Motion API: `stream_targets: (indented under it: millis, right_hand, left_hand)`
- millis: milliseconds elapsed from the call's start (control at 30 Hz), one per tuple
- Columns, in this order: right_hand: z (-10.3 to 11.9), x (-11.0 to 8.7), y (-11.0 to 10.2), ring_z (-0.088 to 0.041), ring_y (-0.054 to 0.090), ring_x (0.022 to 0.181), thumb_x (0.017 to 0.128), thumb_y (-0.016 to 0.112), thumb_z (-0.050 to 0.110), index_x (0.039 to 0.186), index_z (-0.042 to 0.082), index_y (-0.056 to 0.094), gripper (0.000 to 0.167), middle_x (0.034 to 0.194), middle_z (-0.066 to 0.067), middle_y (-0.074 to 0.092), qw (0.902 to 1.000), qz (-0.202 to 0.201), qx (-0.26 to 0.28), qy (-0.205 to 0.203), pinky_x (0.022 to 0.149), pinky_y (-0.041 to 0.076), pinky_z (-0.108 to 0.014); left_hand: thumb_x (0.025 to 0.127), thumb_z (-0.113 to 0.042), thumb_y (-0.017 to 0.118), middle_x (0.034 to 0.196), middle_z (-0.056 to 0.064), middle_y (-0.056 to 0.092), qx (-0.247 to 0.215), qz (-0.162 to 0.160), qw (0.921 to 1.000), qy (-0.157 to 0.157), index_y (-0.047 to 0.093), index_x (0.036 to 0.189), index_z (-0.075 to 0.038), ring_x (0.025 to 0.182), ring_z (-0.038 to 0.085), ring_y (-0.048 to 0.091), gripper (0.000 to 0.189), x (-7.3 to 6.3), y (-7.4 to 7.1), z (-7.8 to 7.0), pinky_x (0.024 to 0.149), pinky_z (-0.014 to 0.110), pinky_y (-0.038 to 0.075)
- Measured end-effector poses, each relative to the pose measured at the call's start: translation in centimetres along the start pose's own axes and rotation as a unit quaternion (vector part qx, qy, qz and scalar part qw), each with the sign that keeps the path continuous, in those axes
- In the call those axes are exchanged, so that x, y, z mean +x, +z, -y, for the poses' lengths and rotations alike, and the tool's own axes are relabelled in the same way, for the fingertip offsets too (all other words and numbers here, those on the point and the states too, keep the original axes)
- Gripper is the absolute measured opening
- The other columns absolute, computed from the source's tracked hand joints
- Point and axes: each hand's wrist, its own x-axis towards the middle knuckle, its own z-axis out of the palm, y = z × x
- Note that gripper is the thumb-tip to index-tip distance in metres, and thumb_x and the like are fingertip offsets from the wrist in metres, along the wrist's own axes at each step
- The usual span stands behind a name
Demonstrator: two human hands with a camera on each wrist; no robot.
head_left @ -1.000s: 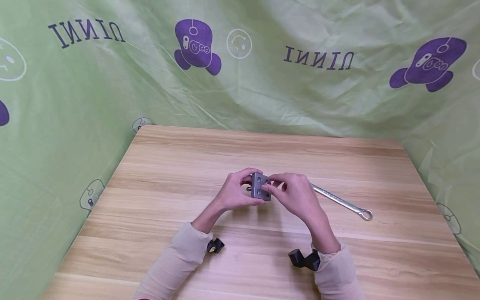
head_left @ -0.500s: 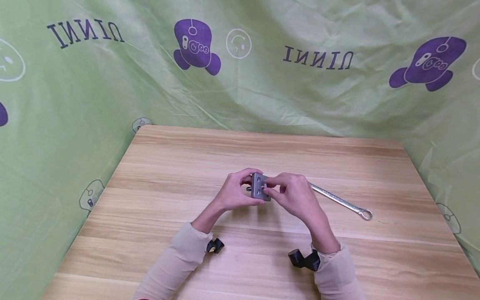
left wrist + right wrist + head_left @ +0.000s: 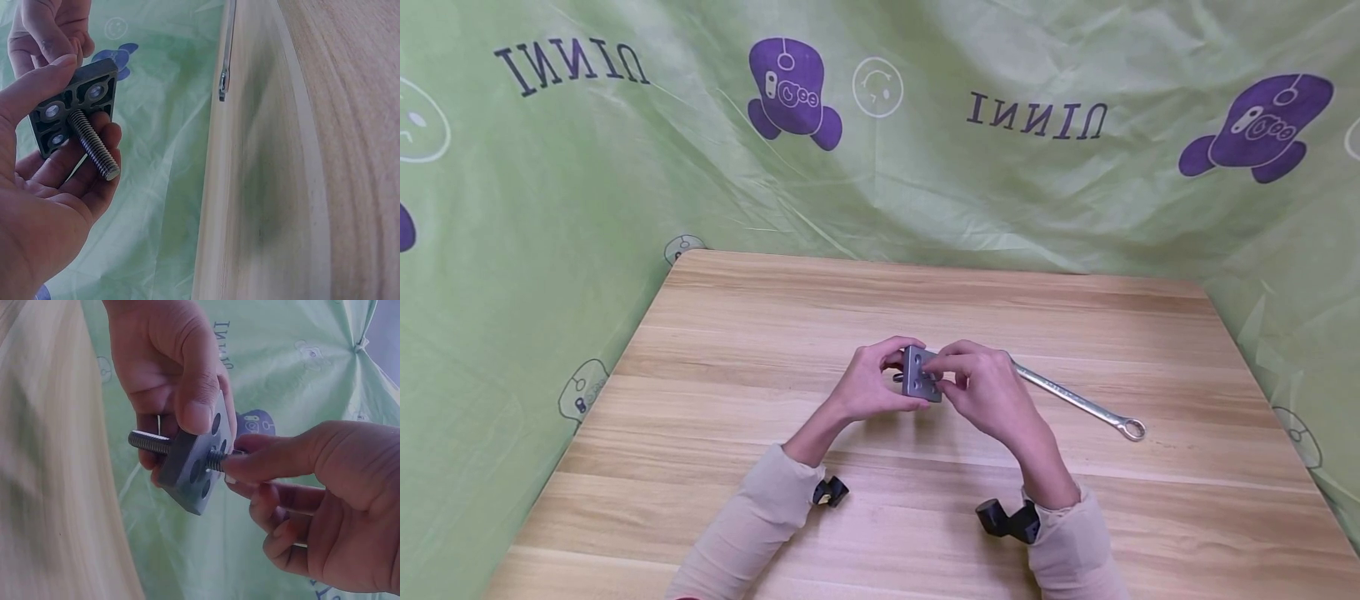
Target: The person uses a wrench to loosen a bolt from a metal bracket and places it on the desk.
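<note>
Around the edges of a dark grey square plate [image 3: 912, 373] with holes at its corners, my left hand [image 3: 871, 387] keeps a grip, thumb on one edge and fingers on the opposite one. A threaded metal bolt [image 3: 94, 145] passes through the plate's middle and sticks out on the left hand's side. On the other face, my right hand [image 3: 988, 390] pinches the bolt's near end between thumb and index finger, as the right wrist view shows. Those fingers hide the very end of the bolt. The plate is held above the table, standing on edge.
A long silver combination wrench [image 3: 1078, 402] lies on the wooden table [image 3: 760, 317], just right of my right hand and partly behind it. Green printed cloth [image 3: 925, 200] hangs around the table's back and sides. Black wrist cameras [image 3: 1009, 521] jut from both sleeves.
My right fingers have shifted on the bolt: the fingertips drew back from the plate, then the index finger reached further across it. The left hand and plate have stayed put.
</note>
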Motion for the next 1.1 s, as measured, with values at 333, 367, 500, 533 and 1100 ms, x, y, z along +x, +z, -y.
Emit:
stream_targets:
  millis: [333, 367, 500, 533, 1100]
  right_hand:
    - [0.08, 0.26, -0.12, -0.006, 0.054, 0.061, 0.083, 0.081, 0.03, 0.107, 0.013, 0.078, 0.029, 0.09, -0.002, 0.075, 0.9972, 0.014, 0.008, 0.073, 0.054, 0.043, -0.02]
    - [0.1, 0.32, -0.09, -0.007, 0.054, 0.06, 0.083, 0.081, 0.031, 0.105, 0.013, 0.078, 0.028, 0.086, -0.002, 0.075, 0.9958, 0.015, 0.007, 0.09, 0.054, 0.042, -0.021]
    - [0.12, 0.48, 0.03, -0.009, 0.055, 0.062, 0.084, 0.08, 0.032, 0.099, 0.013, 0.08, 0.024, 0.074, 0.0, 0.073, 0.9912, 0.024, 0.0, 0.13, 0.054, 0.042, -0.022]
    - [0.13, 0.49, 0.04, -0.009, 0.055, 0.062, 0.084, 0.08, 0.031, 0.099, 0.013, 0.081, 0.023, 0.073, 0.0, 0.072, 0.9909, 0.026, 0.0, 0.132, 0.054, 0.041, -0.022]
    - [-0.05, 0.01, 0.0, -0.008, 0.054, 0.062, 0.077, 0.083, 0.005, 0.099, 0.012, 0.081, 0.023, 0.09, -0.007, 0.076, 0.9992, 0.006, 0.01, 0.039, 0.054, 0.042, -0.018]
  left_hand:
    - [0.062, -0.004, 0.092, 0.111, 0.016, 0.075, -0.004, -0.002, 1.0, 0.008, 0.062, 0.126, -0.002, 0.102, 0.026, 0.074, 0.07, 0.02, -0.01, 0.07, 0.099, 0.032, 0.053]
    - [0.062, -0.004, 0.092, 0.111, 0.016, 0.075, -0.003, -0.001, 1.0, 0.009, 0.062, 0.126, -0.001, 0.102, 0.026, 0.074, 0.07, 0.04, -0.01, 0.11, 0.098, 0.031, 0.053]
    - [0.062, -0.005, 0.092, 0.111, 0.016, 0.075, 0.0, 0.0, 1.0, 0.008, 0.062, 0.126, -0.001, 0.101, 0.025, 0.074, 0.07, 0.05, 0.01, 0.16, 0.096, 0.028, 0.053]
    - [0.062, -0.005, 0.092, 0.111, 0.016, 0.075, 0.001, 0.0, 1.0, 0.007, 0.062, 0.125, -0.002, 0.101, 0.025, 0.074, 0.07, 0.04, 0.03, 0.16, 0.096, 0.028, 0.053]
    - [0.063, -0.006, 0.093, 0.112, 0.016, 0.075, -0.004, 0.004, 1.0, 0.007, 0.062, 0.126, -0.001, 0.102, 0.026, 0.074, 0.071, -0.03, 0.03, 0.03, 0.098, 0.033, 0.053]
